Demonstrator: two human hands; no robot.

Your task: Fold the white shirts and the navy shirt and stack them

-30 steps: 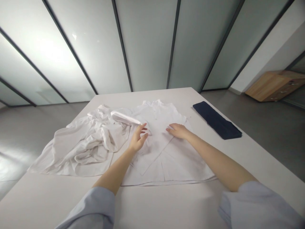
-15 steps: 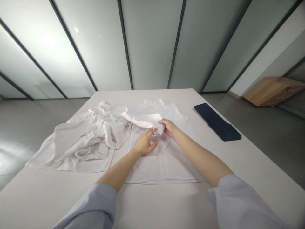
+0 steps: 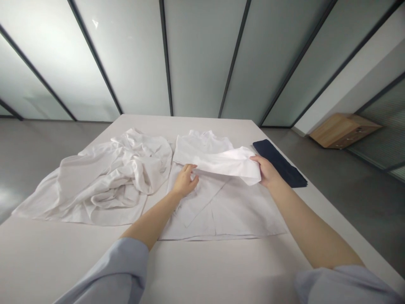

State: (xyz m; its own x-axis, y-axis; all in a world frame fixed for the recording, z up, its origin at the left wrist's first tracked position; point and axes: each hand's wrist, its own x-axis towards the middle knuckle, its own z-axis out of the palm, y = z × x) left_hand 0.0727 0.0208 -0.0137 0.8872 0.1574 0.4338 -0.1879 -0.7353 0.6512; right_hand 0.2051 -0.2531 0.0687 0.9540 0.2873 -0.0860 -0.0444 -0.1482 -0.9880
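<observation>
- Partition [image 3: 199, 59], frosted glass in dark frames; beyond the far edge of the desk.
- Desk [image 3: 202, 270], pale and smooth; carries all the cloth listed below.
- Garment [image 3: 107, 181], white, heavily crumpled; on the person's left, beside the shirt.
- Shirt [image 3: 234, 207], white, mostly flat; in the middle of the desk, collar at the far end, hem towards the person. Some creases show across the lower body.
- Cabinet [image 3: 340, 128], wooden, with drawers; on the floor at the far right.
- Cloth [image 3: 278, 162], navy, folded into a long strip; near the right edge of the desk, partly behind the right hand.
- Sleeve [image 3: 221, 162], white, by its look part of the shirt; extended crosswise over the body. Step in hand, as judged: arranging this sleeve over the shirt.
- Right hand [image 3: 267, 171]; grip closed, thumb and fingers pinching the sleeve's outer end.
- Left hand [image 3: 185, 180]; grip partly open, thumb apart from the fingers, fingertips at the sleeve's lower edge. Whether they press on it, cannot tell. Requirement of the next move, as judged: light steadying here, with the right hand keeping the sleeve taut and level, the layer beneath undisturbed.
</observation>
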